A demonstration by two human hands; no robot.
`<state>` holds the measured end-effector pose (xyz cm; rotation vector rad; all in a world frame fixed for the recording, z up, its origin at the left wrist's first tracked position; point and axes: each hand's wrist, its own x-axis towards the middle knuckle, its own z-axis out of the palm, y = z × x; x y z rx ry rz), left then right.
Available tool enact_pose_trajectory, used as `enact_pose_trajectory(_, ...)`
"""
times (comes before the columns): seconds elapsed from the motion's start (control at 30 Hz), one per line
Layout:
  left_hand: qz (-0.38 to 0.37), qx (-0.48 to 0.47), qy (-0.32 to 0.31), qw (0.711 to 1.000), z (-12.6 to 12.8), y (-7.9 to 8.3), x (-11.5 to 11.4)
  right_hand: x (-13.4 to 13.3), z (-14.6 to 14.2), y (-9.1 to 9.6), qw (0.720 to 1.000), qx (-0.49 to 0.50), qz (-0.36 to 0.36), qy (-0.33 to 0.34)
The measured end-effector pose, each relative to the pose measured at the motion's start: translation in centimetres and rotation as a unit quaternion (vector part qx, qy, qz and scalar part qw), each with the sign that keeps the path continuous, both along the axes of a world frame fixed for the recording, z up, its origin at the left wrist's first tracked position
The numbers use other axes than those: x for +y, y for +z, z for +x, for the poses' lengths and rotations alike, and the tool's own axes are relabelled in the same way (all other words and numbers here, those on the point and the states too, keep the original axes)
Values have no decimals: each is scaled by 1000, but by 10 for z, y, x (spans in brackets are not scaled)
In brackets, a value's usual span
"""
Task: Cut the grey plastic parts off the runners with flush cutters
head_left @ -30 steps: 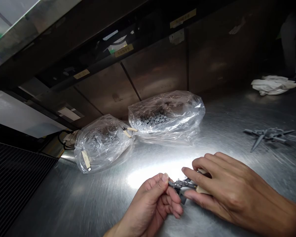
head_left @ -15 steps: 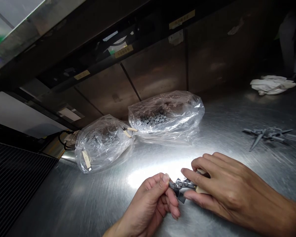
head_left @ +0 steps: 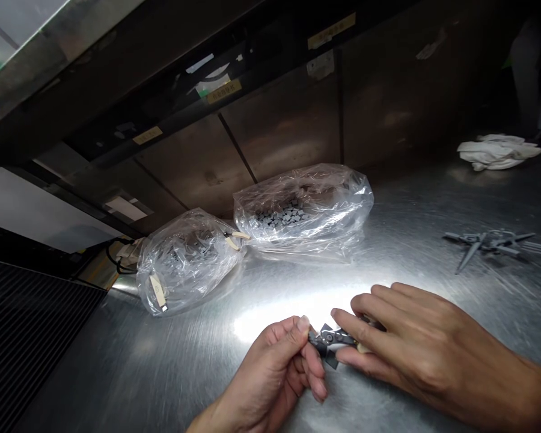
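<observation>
Left hand: thumb and index closed in a tight pinch on a small dark-grey piece, other fingers half curled below, nothing visible in them. Right hand wraps the cream grips of a metal hand cutter, index along the top, thumb under; jaws look to be at the piece, but whether fully closed on it can't be told. A flat grey tab shows just under the cutter head; same piece or not, unclear. All this is above the front-middle of the worktop. To do it well, judging from here: seat the blades square, fingertips clear of the cutting line, squeeze slowly, support the tab so it doesn't snap. Worktop is brushed steel, finely scratched, strong glare just behind the hands. Toward its right edge: a spiky, matte grey branched cluster, plastic-looking. Along the back edge: two crinkly clear bags, the right one holding small angular grey bits, the left one similar. Back right corner: crumpled white cloth, soft folds.
</observation>
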<state>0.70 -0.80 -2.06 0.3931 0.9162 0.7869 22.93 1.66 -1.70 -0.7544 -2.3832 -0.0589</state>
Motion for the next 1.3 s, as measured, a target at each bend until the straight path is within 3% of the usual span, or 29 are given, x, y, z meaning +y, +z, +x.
enact_pose_trajectory(0.17, -5, 0, -1, 1000, -1, -1, -1, -1, 0, -3, 999, 15, -39, -5)
enact_pose_trajectory(0.53, -11, -27, -7, 1000, -2, -7, -1, 5, 3, -8, 998, 34, -26, -37)
enact_pose_trajectory(0.87, -1, -3, 38, 999, -4, 15, 3, 14, 9, -19, 997, 5, -23, -75)
enact_pose_trajectory(1.3, -1, 11, 45, 999, 0, 24, -1, 12, 6, -31, 993, -6, -62, -96)
